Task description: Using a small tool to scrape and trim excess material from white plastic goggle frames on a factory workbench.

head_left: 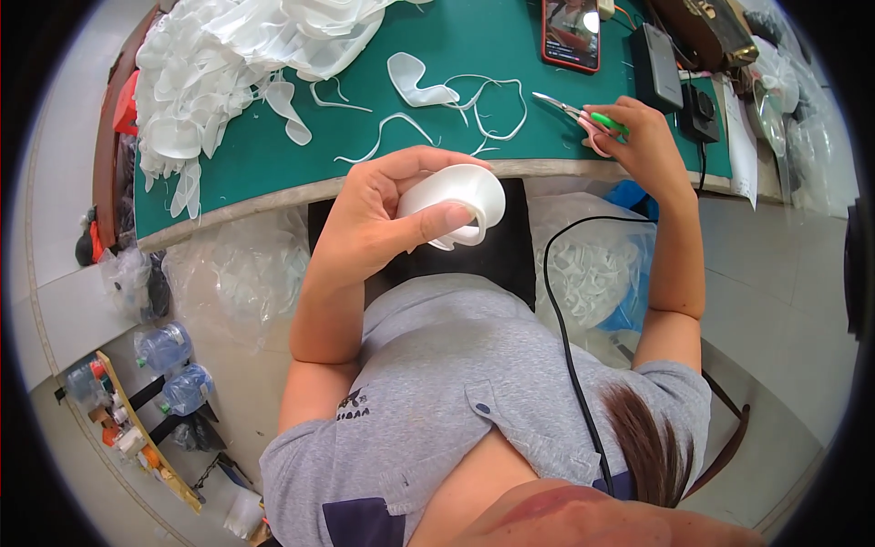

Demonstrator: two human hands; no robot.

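Over the table's front edge, my left hand [369,214] is closed around a white curved plastic piece [478,196], shaped like a small cup with a flared rim and an opening in its side. The thumb presses on its near side. To the right, my right hand [645,141] grips small scissors [592,128] with pink and green on the handles; their blades point left over the green tabletop. A loose white moulded piece [419,84] lies farther back between the hands. Thin white trimmed strips [383,132] are scattered around it.
A large heap of white plastic pieces [210,82] covers the table's left side. At the back right are a phone [572,32] and a grey box-shaped device [656,66]. Below the edge hangs a clear bag of white scraps [592,269]. A black cable [556,310] crosses my body.
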